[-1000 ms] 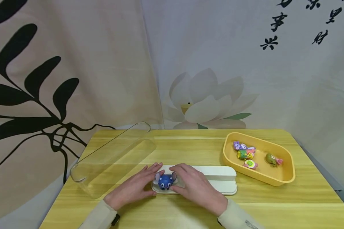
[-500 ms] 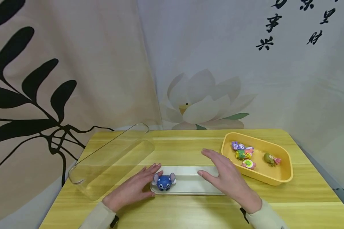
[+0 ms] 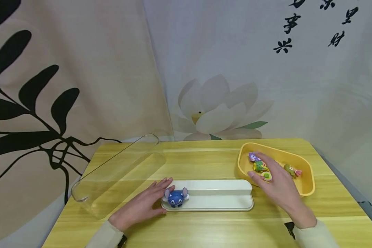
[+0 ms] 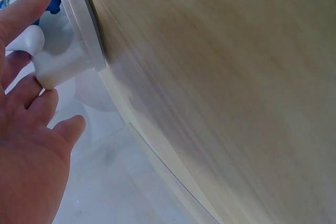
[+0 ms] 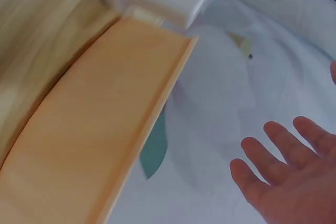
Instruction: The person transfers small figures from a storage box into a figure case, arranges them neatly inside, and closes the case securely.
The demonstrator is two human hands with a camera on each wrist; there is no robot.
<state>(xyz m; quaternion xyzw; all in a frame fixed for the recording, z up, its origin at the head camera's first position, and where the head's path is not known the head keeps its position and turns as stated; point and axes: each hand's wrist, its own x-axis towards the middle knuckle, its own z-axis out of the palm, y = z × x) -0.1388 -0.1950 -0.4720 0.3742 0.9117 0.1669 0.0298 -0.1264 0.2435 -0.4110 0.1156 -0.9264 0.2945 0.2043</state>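
Observation:
On the left end of a long white stepped base (image 3: 217, 205) sits a blue big-eared toy figure (image 3: 176, 198). My left hand (image 3: 142, 206) rests against that end, fingers extended beside the figure and thumb near the front edge. In the left wrist view, fingers of the left hand (image 4: 31, 150) touch the base's end (image 4: 65, 66). My right hand (image 3: 279, 184) hovers over the yellow tray (image 3: 308, 172), fingers spread and holding nothing. Below it lie several small toy figures, among them a purple one (image 3: 253, 157), a green-and-yellow one (image 3: 260, 166) and an olive-and-pink one (image 3: 290, 170).
A clear, transparent cover (image 3: 121, 175) lies slantwise on the wooden table (image 3: 198, 227) at the left. Behind the table hangs a printed curtain (image 3: 223, 69). The tray's left rim stands close to the base's right end.
My right hand has let go of the blue figure and moved right, from the base to above the yellow tray. My left hand has stayed at the base's left end.

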